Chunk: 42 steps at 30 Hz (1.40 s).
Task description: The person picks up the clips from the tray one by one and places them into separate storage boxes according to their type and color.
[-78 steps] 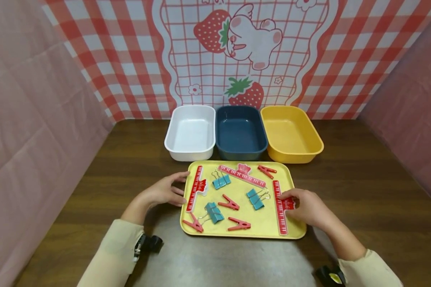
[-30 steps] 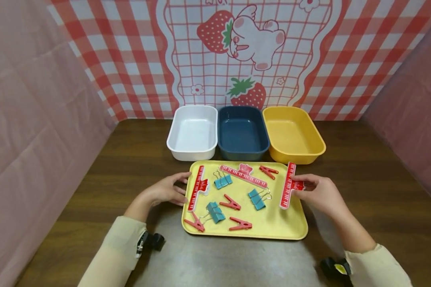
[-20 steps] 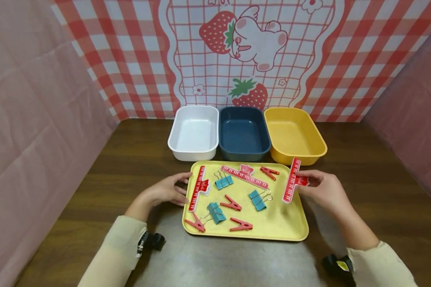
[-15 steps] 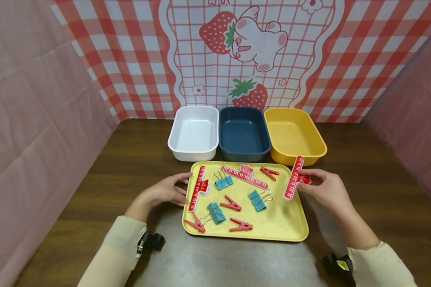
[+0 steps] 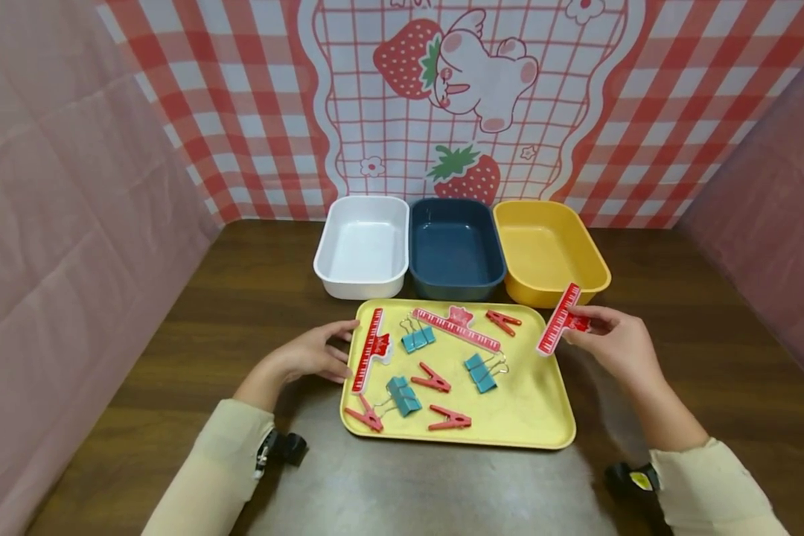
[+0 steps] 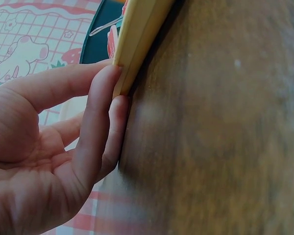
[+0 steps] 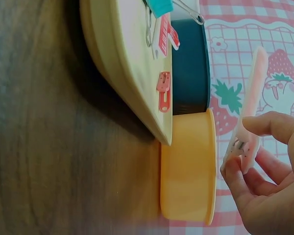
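Above the right edge of the yellow tray [image 5: 516, 417], my right hand [image 5: 619, 346] pinches a long red piano-key clip [image 5: 558, 321] by its tab. In the right wrist view the clip [image 7: 252, 93] shows its pale edge and spring between thumb and fingers. My left hand [image 5: 311, 353] touches the tray's left edge with relaxed fingers, and in the left wrist view the fingertips [image 6: 112, 73] meet the rim. On the tray lie two more piano-key clips, the left one [image 5: 368, 350] and the back one [image 5: 455, 329], with teal binder clips [image 5: 418, 339] and several red clothespins [image 5: 450, 418].
Behind the tray, a white bin [image 5: 362, 249], a dark blue bin [image 5: 457, 249] and a yellow bin [image 5: 552, 253] stand side by side. A checkered strawberry cloth [image 5: 254, 112] hangs at the back, with pink cloth at both sides. The table [image 5: 683, 298] is brown wood.
My right hand has lifted the red piano-key clip off the tray's right side and moved it back and right, toward the yellow bin's near edge. The left hand stays at the tray's edge.
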Each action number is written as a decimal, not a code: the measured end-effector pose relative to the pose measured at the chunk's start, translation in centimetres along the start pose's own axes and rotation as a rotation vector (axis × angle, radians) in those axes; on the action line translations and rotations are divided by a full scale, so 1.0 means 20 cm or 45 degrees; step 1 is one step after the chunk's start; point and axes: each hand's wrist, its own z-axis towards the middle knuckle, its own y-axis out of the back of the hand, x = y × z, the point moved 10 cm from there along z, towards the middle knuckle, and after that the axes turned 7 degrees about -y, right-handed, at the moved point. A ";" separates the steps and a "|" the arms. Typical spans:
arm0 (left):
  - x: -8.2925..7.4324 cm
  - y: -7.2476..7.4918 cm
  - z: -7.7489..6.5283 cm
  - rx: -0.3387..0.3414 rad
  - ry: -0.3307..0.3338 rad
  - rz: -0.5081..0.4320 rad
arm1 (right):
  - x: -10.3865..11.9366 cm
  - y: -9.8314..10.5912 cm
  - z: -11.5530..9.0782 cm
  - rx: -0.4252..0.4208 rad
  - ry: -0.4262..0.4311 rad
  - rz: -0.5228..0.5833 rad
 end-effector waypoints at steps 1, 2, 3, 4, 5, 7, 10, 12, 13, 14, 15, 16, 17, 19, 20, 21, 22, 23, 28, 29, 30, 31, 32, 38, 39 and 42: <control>0.00 0.00 0.00 -0.002 0.000 -0.002 | 0.00 0.00 0.01 -0.004 -0.001 0.003; 0.00 0.00 0.00 -0.004 0.000 -0.004 | 0.00 0.01 0.01 -0.008 -0.003 0.005; 0.00 0.00 0.00 -0.005 0.000 -0.005 | 0.00 0.01 0.02 -0.011 -0.004 0.005; 0.00 0.00 0.00 -0.003 0.000 -0.006 | 0.00 0.01 0.02 -0.011 -0.005 0.009; 0.00 0.00 0.00 -0.001 0.001 -0.008 | 0.00 0.01 0.03 -0.010 -0.005 0.011; 0.00 0.00 0.00 0.000 0.003 -0.016 | 0.00 0.01 0.04 -0.008 -0.005 0.018; 0.00 0.00 0.00 0.001 0.002 -0.022 | 0.01 0.01 0.05 -0.004 0.001 0.029; 0.00 0.00 0.00 -0.002 0.000 -0.020 | 0.01 0.01 0.06 -0.002 0.001 0.039; 0.00 0.00 0.00 -0.002 -0.001 -0.018 | 0.01 0.01 0.06 0.002 0.000 0.045; 0.00 0.00 0.00 -0.002 0.000 -0.015 | 0.01 0.01 0.07 0.003 -0.002 0.046; 0.00 0.00 0.00 -0.002 0.002 -0.012 | 0.01 0.01 0.07 0.004 -0.005 0.048; 0.00 0.00 0.00 -0.002 0.002 -0.013 | 0.01 0.01 0.08 0.006 -0.009 0.051; 0.00 0.00 0.00 -0.001 0.002 -0.014 | 0.01 0.02 0.08 0.003 -0.011 0.048; 0.00 0.00 0.00 0.002 0.001 -0.024 | 0.00 0.02 0.09 0.002 -0.020 0.043; 0.00 0.00 0.00 0.002 -0.001 -0.030 | 0.00 0.02 0.09 0.002 -0.024 0.044; 0.00 0.00 0.00 0.003 -0.004 -0.037 | 0.00 0.02 0.09 0.003 -0.027 0.043; 0.00 -0.01 0.00 0.006 -0.007 -0.043 | 0.00 0.02 0.09 0.004 -0.031 0.044; 0.00 -0.01 0.00 0.005 -0.010 -0.047 | 0.00 0.02 0.10 0.002 -0.035 0.041; 0.00 0.00 0.00 0.003 -0.007 -0.045 | 0.00 0.03 0.11 -0.013 -0.048 0.044; 0.00 0.00 0.00 0.001 -0.006 -0.042 | 0.00 0.03 0.12 -0.013 -0.051 0.046; 0.00 0.00 0.00 0.000 -0.004 -0.041 | 0.00 0.03 0.12 -0.013 -0.054 0.044; -0.01 0.00 0.00 -0.001 -0.002 -0.039 | 0.00 0.03 0.13 -0.011 -0.055 0.045; -0.01 0.00 0.00 -0.003 -0.001 -0.038 | 0.00 0.02 0.13 -0.007 -0.057 0.043; -0.01 0.00 0.00 -0.005 0.004 -0.030 | -0.01 0.02 0.17 -0.006 -0.071 0.047; -0.01 0.00 0.00 -0.004 0.005 -0.029 | -0.01 0.02 0.18 -0.011 -0.073 0.048; 0.00 0.00 0.00 -0.005 0.007 -0.031 | -0.01 0.04 0.20 -0.028 -0.083 0.053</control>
